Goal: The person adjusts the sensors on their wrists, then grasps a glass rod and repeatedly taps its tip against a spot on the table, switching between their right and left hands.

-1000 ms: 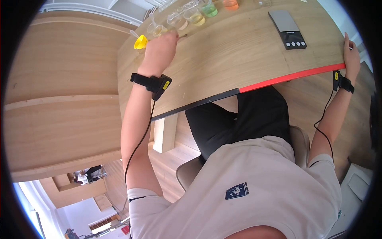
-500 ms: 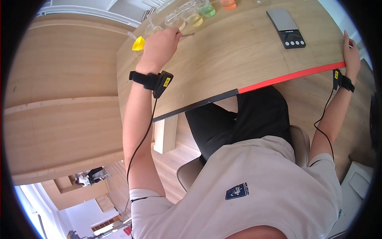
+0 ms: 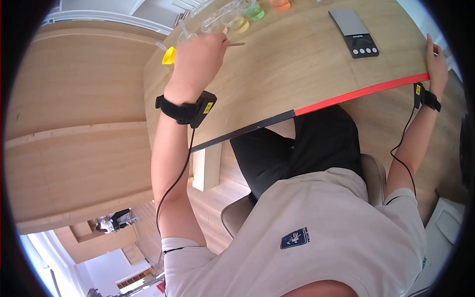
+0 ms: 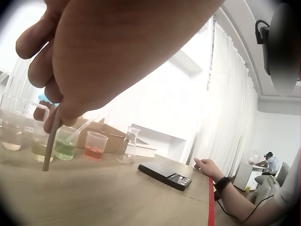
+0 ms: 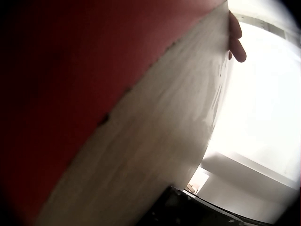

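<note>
My left hand (image 3: 200,62) is above the far left part of the table, pinching a thin greyish rod (image 3: 237,44) between thumb and fingers. Seen from the left wrist, the rod (image 4: 51,143) points down, its lower end close over the tabletop and in front of a cup of pale yellow liquid (image 4: 41,149). A yellow funnel-shaped piece (image 3: 168,56) is just left of that hand. At the table's right edge rests my right hand (image 3: 436,64), its fingers (image 5: 238,49) relaxed over the side and holding nothing that shows.
A kitchen-type digital scale (image 3: 354,32) lies toward the table's right. Along the back stand cups with green liquid (image 4: 65,149) and orange liquid (image 4: 95,151), plus a clear flask (image 4: 127,147). Red tape (image 3: 363,94) lines part of the front edge.
My left hand has turned slightly, and more of the rod now sticks out to its right in the head view. The right hand stays at the table edge.
</note>
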{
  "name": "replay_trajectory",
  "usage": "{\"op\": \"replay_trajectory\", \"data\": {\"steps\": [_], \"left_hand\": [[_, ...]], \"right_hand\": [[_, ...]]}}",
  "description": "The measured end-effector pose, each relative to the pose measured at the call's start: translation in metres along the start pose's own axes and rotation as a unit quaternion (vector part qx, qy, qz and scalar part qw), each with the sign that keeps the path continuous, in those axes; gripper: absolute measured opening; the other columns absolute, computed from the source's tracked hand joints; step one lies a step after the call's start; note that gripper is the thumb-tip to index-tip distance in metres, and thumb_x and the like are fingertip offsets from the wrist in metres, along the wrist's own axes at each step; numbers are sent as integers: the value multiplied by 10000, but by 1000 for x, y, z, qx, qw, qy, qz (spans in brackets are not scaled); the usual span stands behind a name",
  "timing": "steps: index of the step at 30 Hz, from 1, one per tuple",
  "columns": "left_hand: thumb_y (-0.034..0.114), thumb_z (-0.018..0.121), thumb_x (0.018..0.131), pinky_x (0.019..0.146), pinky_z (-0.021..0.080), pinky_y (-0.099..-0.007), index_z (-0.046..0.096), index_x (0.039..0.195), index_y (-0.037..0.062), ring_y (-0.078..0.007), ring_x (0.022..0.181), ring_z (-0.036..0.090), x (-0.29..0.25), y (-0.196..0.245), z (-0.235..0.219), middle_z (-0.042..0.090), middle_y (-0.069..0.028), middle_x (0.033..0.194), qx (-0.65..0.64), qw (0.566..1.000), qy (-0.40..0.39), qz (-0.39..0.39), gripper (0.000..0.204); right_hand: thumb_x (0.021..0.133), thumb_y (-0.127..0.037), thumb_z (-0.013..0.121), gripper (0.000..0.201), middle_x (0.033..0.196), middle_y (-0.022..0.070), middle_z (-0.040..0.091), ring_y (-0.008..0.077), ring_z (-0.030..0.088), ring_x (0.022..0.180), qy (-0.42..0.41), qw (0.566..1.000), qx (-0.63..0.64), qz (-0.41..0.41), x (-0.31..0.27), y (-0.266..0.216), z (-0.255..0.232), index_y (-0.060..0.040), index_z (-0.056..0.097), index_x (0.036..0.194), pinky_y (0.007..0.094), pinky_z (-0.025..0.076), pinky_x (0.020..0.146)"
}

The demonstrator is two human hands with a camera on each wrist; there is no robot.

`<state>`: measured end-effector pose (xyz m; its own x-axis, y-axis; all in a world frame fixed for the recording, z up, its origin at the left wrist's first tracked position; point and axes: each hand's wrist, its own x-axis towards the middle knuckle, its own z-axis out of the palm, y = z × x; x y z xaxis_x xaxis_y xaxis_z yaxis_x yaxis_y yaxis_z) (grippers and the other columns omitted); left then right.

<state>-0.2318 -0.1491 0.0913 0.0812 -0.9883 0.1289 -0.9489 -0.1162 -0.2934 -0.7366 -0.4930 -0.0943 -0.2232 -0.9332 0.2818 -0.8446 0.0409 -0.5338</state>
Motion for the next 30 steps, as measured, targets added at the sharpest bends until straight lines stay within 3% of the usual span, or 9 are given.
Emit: {"op": "replay_trajectory", "data": {"steps": [4,7,12,16,30], "left_hand": [[289,584,1007,653,531,-456,721,979,103,-356,763,682,6,3,11,709,-137,804,-8,999,5,37,233],[286,582,1007,653,532,-465,702,943,91,-365,763,682,13,8,16,704,-144,798,34,999,-30,20,238],[281,577,1008,657,535,-476,691,923,79,-376,766,685,25,-3,34,703,-151,792,52,998,-12,30,247],[289,580,1006,662,534,-483,689,924,75,-381,766,685,28,-5,35,702,-161,789,48,998,-12,25,254],[298,587,1005,596,529,-467,673,892,84,-368,691,680,17,-3,30,691,-143,741,64,998,13,11,257]], "right_hand": [[893,-821,393,866,1355,110,659,324,589,1290,-9,1000,2,3,-4,-3,-4,-147,622,1387,408,436,1076],[893,-823,391,864,1348,110,664,324,593,1286,-2,1000,-9,-6,-1,0,0,-150,624,1383,412,439,1074],[890,-830,388,868,1343,104,668,324,594,1285,-8,1000,-4,2,-1,1,1,-152,627,1376,414,440,1072],[887,-825,422,880,1286,116,690,303,635,1211,-4,1000,-1,-8,-3,0,-1,-109,645,1349,403,447,1047],[910,-805,392,834,1295,100,689,314,622,1238,-3,1000,-9,-1,-5,-5,-3,-138,644,1344,406,461,1038]]}}
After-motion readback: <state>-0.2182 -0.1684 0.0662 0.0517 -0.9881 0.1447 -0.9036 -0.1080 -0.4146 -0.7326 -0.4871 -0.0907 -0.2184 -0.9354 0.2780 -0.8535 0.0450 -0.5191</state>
